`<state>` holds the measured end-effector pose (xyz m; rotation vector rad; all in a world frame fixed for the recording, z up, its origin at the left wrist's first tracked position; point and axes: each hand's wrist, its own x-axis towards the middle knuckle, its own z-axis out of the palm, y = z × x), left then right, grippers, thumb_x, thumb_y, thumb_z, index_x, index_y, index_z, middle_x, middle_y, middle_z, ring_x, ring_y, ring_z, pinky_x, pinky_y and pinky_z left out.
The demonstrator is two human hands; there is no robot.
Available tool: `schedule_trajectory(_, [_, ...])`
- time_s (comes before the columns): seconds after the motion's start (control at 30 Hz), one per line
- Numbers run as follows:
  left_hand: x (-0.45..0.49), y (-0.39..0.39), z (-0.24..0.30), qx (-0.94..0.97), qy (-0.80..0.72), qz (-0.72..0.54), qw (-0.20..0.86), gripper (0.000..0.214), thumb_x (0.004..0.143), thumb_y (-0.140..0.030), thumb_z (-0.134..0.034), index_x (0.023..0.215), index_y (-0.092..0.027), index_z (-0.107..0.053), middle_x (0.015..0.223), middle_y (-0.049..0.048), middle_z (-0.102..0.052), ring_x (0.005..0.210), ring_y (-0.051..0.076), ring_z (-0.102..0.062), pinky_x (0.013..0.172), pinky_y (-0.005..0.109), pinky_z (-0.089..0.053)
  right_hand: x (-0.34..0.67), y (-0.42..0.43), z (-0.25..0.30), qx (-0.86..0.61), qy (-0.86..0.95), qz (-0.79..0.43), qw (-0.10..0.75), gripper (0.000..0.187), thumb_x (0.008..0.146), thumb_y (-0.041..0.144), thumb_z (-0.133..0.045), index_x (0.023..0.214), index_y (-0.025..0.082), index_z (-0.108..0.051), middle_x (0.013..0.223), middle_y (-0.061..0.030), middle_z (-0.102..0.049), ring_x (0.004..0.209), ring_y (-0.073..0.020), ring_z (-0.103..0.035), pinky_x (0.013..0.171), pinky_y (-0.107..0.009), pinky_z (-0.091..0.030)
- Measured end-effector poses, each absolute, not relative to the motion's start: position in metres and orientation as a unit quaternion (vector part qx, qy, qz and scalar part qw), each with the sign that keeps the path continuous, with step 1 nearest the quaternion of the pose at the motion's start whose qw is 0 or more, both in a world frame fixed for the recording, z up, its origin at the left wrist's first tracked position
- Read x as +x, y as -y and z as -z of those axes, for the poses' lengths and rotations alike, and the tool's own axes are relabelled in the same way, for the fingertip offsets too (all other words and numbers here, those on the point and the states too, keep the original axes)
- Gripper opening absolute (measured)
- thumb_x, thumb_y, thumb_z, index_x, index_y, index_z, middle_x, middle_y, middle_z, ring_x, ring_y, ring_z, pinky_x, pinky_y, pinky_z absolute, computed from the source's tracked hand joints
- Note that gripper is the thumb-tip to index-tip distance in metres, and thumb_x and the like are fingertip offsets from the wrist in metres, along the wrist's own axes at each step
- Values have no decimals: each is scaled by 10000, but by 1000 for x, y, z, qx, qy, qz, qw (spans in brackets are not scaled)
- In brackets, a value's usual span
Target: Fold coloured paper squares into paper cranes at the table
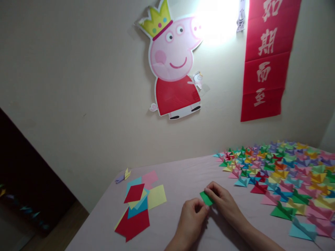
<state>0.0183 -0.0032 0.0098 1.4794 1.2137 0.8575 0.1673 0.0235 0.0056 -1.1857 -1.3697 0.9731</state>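
Observation:
A small folded piece of green paper (206, 198) is held between my two hands just above the pale pink cloth (180, 174). My left hand (192, 214) pinches its lower edge between thumb and curled fingers. From the right, my right hand (222, 198) grips the upper right corner, thumb and fingertips closed on it. Parts of the paper are hidden behind the fingers.
Loose coloured sheets, among them a red sheet (136, 223) and a yellow sheet (157, 197), lie overlapping on the left. Two folded paper pieces (123, 177) sit at the far left corner. Rows of folded paper shapes (282, 181) cover the right side. A wall (104, 104) stands behind.

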Motion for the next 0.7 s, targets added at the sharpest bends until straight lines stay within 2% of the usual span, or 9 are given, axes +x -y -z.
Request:
schedule_trajectory(0.07, [13,13,-14,663,-535,-315,420,141,777,-247,-556,655,-185,-589,615,3,-609,622,175,-560,616,283,-410,171,-24,-4,-505,592,-388,493,318,807,509,-536,660,228,-504,609,37,-512,615,-168,-492,585,-280,-401])
schedule_trajectory(0.13, [4,22,-18,741,-538,-289,278,107,802,-193,-540,729,-199,-618,749,25,-658,782,212,-592,753,330,-427,173,-25,-1,-521,632,-353,452,288,820,468,-522,661,227,-528,626,20,-553,646,-186,-520,619,-299,-402])
schedule_trajectory(0.23, [-9,26,-25,853,-445,-232,142,238,846,-169,-552,1066,-232,-621,1163,53,-653,1094,241,-553,970,389,-377,173,-26,6,-559,689,-250,388,224,827,385,-541,678,229,-603,677,-16,-619,728,-228,-553,703,-347,-390])
schedule_trajectory(0.33, [-18,20,-27,913,-363,-156,105,362,920,-306,-567,1274,-241,-527,1408,62,-526,1317,248,-425,1104,417,-282,173,-26,12,-574,721,-167,351,154,827,304,-578,693,240,-619,739,-35,-658,797,-249,-550,746,-368,-381])
schedule_trajectory(0.47, [-20,11,-24,925,-347,-122,97,395,936,-365,-560,1302,-226,-511,1414,63,-530,1359,254,-397,1137,437,-252,176,-27,14,-565,746,-132,327,61,824,213,-576,783,242,-611,844,-43,-666,837,-245,-538,759,-364,-397])
schedule_trajectory(0.6, [-20,8,-22,924,-342,-130,109,364,916,-341,-585,1260,-231,-538,1386,49,-552,1357,248,-400,1129,427,-261,185,-33,12,-535,775,-153,298,96,834,155,-556,873,231,-598,901,-40,-654,869,-228,-536,781,-354,-408])
schedule_trajectory(0.7, [-20,7,-21,923,-342,-139,112,385,915,-346,-580,1283,-248,-527,1365,39,-567,1345,248,-410,1121,420,-271,192,-37,11,-515,795,-162,277,87,850,176,-571,901,236,-610,950,-43,-655,899,-227,-537,806,-357,-413])
